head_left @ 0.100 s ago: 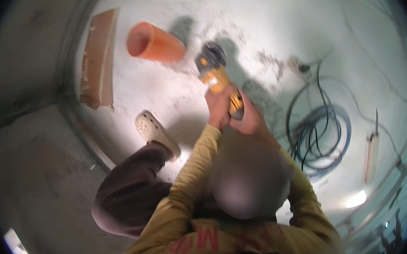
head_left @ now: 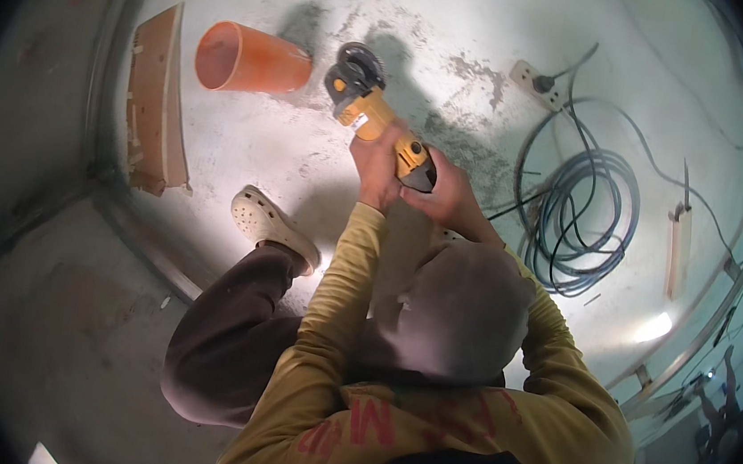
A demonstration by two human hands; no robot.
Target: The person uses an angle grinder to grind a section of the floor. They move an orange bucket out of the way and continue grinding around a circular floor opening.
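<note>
A yellow and black angle grinder (head_left: 368, 106) is held in both hands, above the floor. My left hand (head_left: 376, 168) is closed around the middle of its yellow body. Round the dark rear end my right hand (head_left: 448, 195) is closed, its fingers partly hidden. The dark disc (head_left: 363, 57) sits at the far end of the tool; whether it spins cannot be told. Left of the grinder head, a short gap away, an orange plastic pipe (head_left: 271, 63) lies on its side, its open end facing left.
A brown board (head_left: 156, 99) lies at the left by the wall. On the right are a coiled hose or cable (head_left: 619, 211), a power strip (head_left: 529, 82) with a plug, and a knife-like tool (head_left: 686, 186) by a pale strip. My left foot wears a beige clog (head_left: 272, 227).
The whole picture has shifted, with the pipe, board and grinder now farther left and up. The view is sharper. Both hands keep their hold on the grinder.
</note>
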